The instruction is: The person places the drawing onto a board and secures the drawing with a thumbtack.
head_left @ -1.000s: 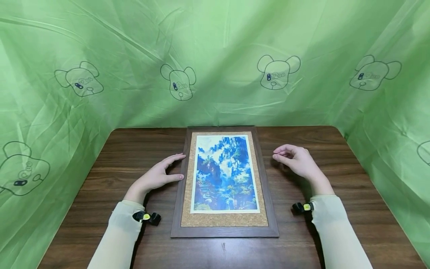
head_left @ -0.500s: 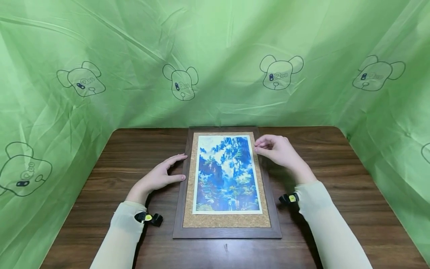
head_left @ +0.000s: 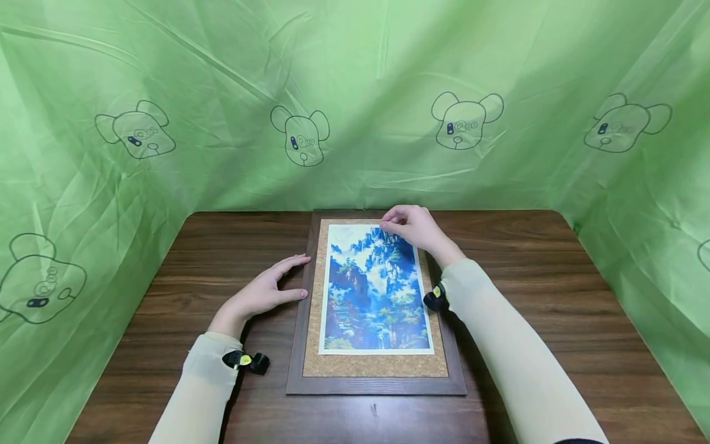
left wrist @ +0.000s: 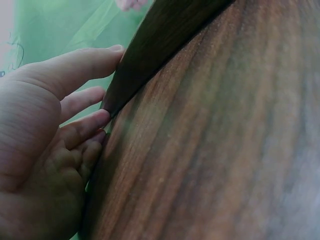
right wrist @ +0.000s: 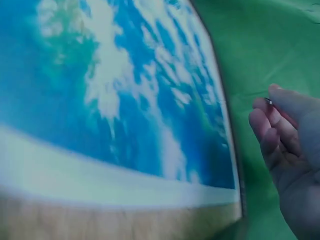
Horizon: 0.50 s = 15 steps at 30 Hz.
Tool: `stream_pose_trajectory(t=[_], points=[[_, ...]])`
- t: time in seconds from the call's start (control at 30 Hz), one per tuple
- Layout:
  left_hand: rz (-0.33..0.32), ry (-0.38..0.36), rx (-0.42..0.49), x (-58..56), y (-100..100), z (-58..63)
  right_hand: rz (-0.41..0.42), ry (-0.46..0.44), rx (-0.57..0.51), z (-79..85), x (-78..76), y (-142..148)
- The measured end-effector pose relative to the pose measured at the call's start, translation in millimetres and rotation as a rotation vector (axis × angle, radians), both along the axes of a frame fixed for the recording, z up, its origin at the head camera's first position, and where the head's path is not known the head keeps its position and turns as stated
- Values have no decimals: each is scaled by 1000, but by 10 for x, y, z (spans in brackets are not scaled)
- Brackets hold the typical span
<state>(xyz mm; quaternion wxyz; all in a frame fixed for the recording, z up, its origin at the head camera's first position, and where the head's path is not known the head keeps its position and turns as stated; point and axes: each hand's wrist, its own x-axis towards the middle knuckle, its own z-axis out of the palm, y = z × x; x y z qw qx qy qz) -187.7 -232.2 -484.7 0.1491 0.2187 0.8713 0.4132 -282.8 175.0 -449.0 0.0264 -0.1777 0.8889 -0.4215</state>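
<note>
A print of blue mountains and waterfalls (head_left: 371, 296) lies on a cork board (head_left: 374, 365) with a dark wooden frame (head_left: 377, 386). My left hand (head_left: 261, 295) touches the frame's left edge with thumb and fingertips, the fingers fairly straight. In the left wrist view its fingertips meet the side of the frame (left wrist: 145, 52). Over the print's top edge, right of its middle, is my right hand (head_left: 415, 228), thumb and fingers pinched together. Between them the right wrist view shows a tiny pin (right wrist: 269, 101) with a shiny tip; most of it is hidden.
The board lies flat on a brown wood-grain table (head_left: 532, 271), its far edge close to a green curtain (head_left: 360, 123) printed with bear heads. More curtain encloses both sides. Each wrist bears a small black camera (head_left: 435, 298) over a pale sleeve.
My right hand has moved left from beside the board, across its right edge, to the top of the print. The left hand has stayed at the frame's left edge.
</note>
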Motion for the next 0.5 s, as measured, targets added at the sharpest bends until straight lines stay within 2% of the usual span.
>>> stream_pose_trajectory(t=[0.27,0.5], points=[[5,-7,-4,3,7,-1,-18,2,29,-136,-186,-185],[7,-11,-9,-8,-5,-1,12,-100,19,-160,-271,-304]])
